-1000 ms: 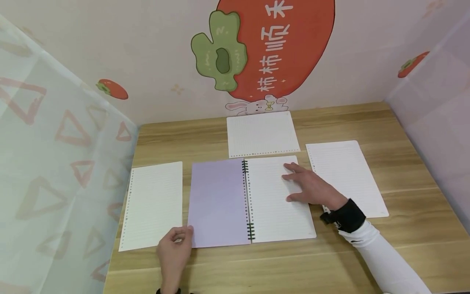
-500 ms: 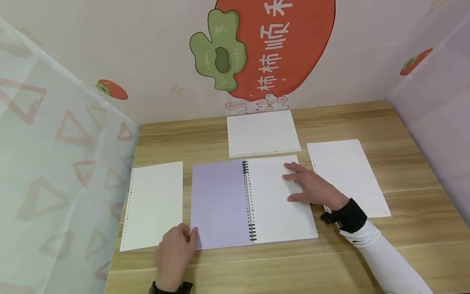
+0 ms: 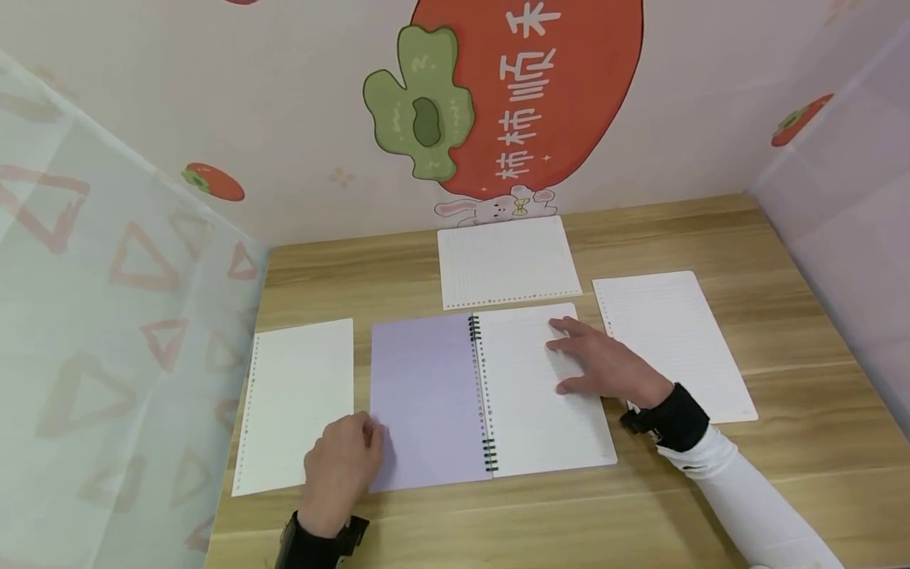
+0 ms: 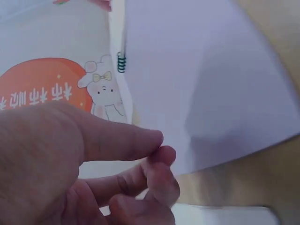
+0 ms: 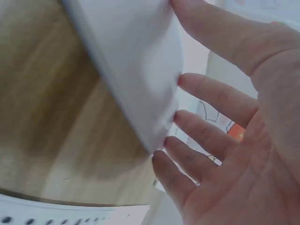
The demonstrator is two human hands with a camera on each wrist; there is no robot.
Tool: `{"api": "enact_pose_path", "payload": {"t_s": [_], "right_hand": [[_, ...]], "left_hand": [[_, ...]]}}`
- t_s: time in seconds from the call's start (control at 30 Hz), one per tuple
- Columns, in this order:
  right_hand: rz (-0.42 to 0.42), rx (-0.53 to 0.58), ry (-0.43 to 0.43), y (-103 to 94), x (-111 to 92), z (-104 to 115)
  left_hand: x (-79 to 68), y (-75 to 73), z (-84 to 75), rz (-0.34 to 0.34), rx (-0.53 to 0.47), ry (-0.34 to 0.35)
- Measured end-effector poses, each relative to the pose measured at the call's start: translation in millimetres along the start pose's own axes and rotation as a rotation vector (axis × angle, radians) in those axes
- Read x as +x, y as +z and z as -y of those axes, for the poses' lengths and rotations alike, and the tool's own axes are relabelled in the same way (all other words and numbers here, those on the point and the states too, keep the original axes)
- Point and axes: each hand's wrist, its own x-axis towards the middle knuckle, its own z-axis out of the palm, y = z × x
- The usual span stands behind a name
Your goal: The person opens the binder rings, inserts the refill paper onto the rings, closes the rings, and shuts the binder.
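Note:
A spiral-bound notebook lies spread open mid-table in the head view, its lilac cover (image 3: 426, 403) on the left and a lined white page (image 3: 529, 427) on the right, joined by green coils (image 3: 490, 454). My left hand (image 3: 344, 462) is curled at the cover's left edge. In the left wrist view, thumb tip (image 4: 152, 139) and index finger meet in front of the lilac sheet (image 4: 206, 84), nothing visible between them. My right hand (image 3: 604, 363) rests with spread fingers on the page's right side; its fingertips (image 5: 185, 80) touch the paper in the right wrist view.
Loose punched lined sheets lie around the notebook on the wooden table (image 3: 554, 529): a left sheet (image 3: 298, 387), a back sheet (image 3: 508, 261) and a right sheet (image 3: 668, 348). A printed wall (image 3: 298, 103) bounds the table at the back, with more covered walls on both sides.
My left hand turns at the cover's left edge, from thumb and finger at its lower left to a curled hand slightly higher. The right hand stays in place on the page.

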Motion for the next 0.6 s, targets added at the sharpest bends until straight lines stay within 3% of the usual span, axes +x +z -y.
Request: {"api": "enact_pose_path", "payload": {"t_s": [0.2, 0.4, 0.6], "right_hand": [[-0.071, -0.037, -0.056, -4.8, 5, 2], [-0.149, -0.005, -0.108, -9.0, 19, 5], [-0.174, 0.008, -0.129, -8.0, 44, 13]], "left_hand": [[32.4, -1.8, -16.1, -0.049, -0.045, 0.143], [60.6, -6.8, -44.4, -0.125, -0.024, 0.303], [88.4, -3.4, -73.4, -0.114, -0.036, 0.403]]}}
